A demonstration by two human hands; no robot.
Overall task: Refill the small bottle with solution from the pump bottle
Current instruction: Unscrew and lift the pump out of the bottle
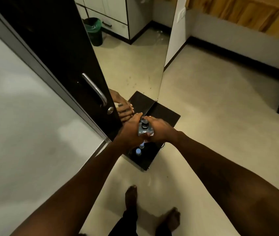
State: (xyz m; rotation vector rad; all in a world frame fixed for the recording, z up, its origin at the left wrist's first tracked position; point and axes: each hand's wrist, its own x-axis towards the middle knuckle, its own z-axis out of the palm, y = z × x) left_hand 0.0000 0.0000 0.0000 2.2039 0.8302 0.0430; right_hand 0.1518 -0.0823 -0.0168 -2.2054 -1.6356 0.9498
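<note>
We find a low dark desk [167, 116] beside a mirrored door, and both hands raised above it. The left hand [130, 128] and right hand [161, 130] have their fingers wrapped around the pump bottle [144, 129], upright, nozzle uppermost. The small bottle [138, 151] stands on the desk directly below, nearer the left hand; we judge the nozzle must be brought over its mouth.

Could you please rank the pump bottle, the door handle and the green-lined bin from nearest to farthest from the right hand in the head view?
1. Pump bottle: held in the right hand.
2. Door handle: up-left, on the dark door.
3. Green-lined bin: far back by the cabinets.
</note>
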